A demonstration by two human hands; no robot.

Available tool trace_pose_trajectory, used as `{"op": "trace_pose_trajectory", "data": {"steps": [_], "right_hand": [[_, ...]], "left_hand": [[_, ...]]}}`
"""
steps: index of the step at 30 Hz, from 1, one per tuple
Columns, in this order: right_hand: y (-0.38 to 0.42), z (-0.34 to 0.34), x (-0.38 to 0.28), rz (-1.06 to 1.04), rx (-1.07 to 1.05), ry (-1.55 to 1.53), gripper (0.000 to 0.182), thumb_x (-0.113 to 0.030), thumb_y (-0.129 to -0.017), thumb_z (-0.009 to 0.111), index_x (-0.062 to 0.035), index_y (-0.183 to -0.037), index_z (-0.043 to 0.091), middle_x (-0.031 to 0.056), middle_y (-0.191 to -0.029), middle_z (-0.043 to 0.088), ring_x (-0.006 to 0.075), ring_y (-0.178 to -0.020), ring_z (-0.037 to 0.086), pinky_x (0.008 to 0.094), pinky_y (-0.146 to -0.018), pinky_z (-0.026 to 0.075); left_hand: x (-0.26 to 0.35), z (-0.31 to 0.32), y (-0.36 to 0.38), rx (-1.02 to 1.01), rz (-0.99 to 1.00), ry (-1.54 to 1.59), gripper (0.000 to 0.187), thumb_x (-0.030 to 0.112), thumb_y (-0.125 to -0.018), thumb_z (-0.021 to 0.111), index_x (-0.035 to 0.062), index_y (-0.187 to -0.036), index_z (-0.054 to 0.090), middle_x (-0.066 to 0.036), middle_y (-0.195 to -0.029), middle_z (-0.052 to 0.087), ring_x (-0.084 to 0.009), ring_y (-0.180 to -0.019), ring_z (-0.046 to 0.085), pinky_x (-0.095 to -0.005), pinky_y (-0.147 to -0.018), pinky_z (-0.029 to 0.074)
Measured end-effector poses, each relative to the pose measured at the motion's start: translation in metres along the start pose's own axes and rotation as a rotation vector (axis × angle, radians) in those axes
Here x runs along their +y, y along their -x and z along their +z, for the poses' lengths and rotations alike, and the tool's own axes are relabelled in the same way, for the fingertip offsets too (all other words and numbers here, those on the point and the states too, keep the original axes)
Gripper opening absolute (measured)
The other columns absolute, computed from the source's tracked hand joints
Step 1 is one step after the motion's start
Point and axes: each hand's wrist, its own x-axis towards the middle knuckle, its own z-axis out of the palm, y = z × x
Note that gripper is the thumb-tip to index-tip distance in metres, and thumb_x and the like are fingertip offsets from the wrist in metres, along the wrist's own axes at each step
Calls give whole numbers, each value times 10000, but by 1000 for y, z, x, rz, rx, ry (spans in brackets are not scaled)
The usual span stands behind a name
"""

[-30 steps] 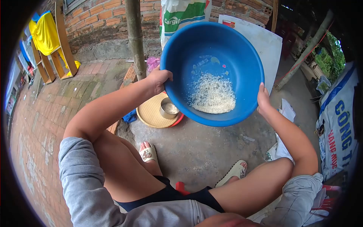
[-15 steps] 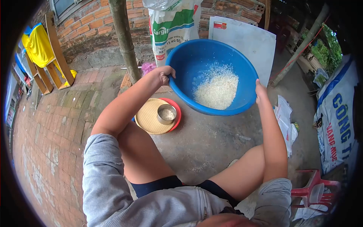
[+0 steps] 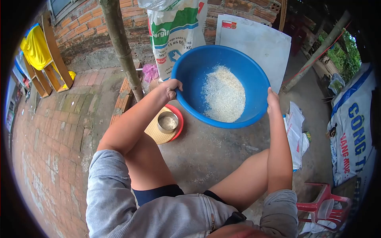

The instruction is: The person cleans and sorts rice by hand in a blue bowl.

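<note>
A large blue plastic basin [image 3: 190, 107] is held up in front of me, tilted so its inside faces me. Broken white rice [image 3: 224, 97] lies in a pile on its bottom. My left hand [image 3: 172, 88] grips the left rim, fingers wrapped over the edge. On the opposite side, my right hand [image 3: 272, 100] clasps the rim with the thumb on top; its other fingers are hidden behind the wall. Below my left forearm, a metal bowl [image 3: 168, 122] with some grain stands on a woven tray [image 3: 155, 133], which rests over a red basin [image 3: 180, 119].
A bamboo post [image 3: 121, 47] rises at the left, near a tall Cargill feed sack [image 3: 174, 35]. A white board [image 3: 254, 43] leans by the brick wall. To the right are a printed sack [image 3: 353, 127] and a red plastic chair [image 3: 325, 206]. Scattered grains dot the floor.
The rice has shifted within the basin, spreading toward the upper and left part of the pile. The basin sits slightly lower in view, both hands still on its rim.
</note>
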Motion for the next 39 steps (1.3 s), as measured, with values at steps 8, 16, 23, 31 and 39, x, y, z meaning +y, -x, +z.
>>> {"op": "trace_pose_trajectory", "data": {"steps": [8,16,23,31,39], "right_hand": [[20,2,-24,-270,91,-64,372,-323,-1013,383,16,-988,533,115,-910,607,181,-800,587,329,-778,487],[28,1,-33,-252,23,-73,440,-314,-1013,382,87,-1134,512,170,-1064,613,230,-935,609,345,-829,485],[16,13,-8,-29,32,-22,406,-312,-1012,387,62,-1089,526,147,-984,611,200,-874,601,327,-801,485],[29,23,-24,-267,5,-135,388,-313,-1010,398,47,-1044,539,138,-966,619,186,-854,596,328,-788,484],[47,22,-38,-299,17,-164,374,-304,-1014,389,34,-1018,548,113,-929,619,172,-813,596,319,-758,491]], "left_hand": [[27,9,25,-153,233,11,642,-205,-641,386,100,-1205,400,-124,-965,466,-285,-779,586,-493,-673,588],[28,0,33,-112,216,18,497,-180,-641,406,7,-1101,425,-152,-910,501,-335,-755,618,-507,-675,591],[18,-21,13,-38,9,1,572,-207,-631,393,46,-1142,439,-141,-948,486,-318,-802,604,-511,-699,581],[35,-9,56,-116,411,-26,412,-165,-624,427,-40,-1013,482,-128,-836,517,-262,-662,608,-404,-615,606],[34,-6,75,-107,483,-14,425,-168,-623,420,-36,-1023,474,-137,-864,515,-262,-704,613,-393,-632,604]]}}
